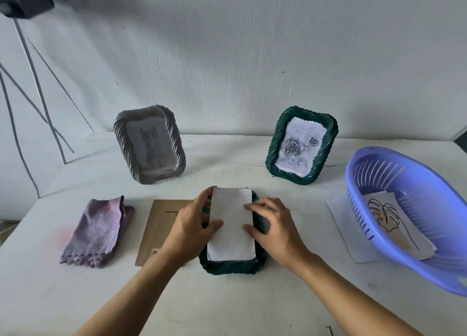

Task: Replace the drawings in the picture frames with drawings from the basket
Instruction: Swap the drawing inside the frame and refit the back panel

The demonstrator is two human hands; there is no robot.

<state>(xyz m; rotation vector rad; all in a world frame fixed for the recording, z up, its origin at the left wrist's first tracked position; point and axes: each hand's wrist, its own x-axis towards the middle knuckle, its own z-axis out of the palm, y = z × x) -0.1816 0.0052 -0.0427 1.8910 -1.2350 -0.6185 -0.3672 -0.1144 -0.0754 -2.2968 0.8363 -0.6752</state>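
The white desk carries everything. A purple basket sits well right of the right hand, tipped toward it, with a leaf drawing lying inside. A blank paper lies partly under the basket's near side.

Beyond the left hand and a little left of it, a grey frame stands leaning back, holding a cat drawing. Beyond the right hand, a green frame stands the same way with a rose drawing.

A folded purple cloth lies left of the left hand, apart from it. A brown board lies flat just beside the cloth, and the left wrist crosses over its right edge.

Between the two hands a second green frame, the flat frame, lies face down on the desk. A white sheet rests on its back, blank side up.

The left hand pinches the sheet's left edge, with the thumb on top and the fingers curled at its far left corner. The right hand rests bent fingertips and the thumb tip on the sheet's right edge, and its outer fingers lie on the flat frame's rim.

Far left of the left hand, tripod legs stand against the wall.
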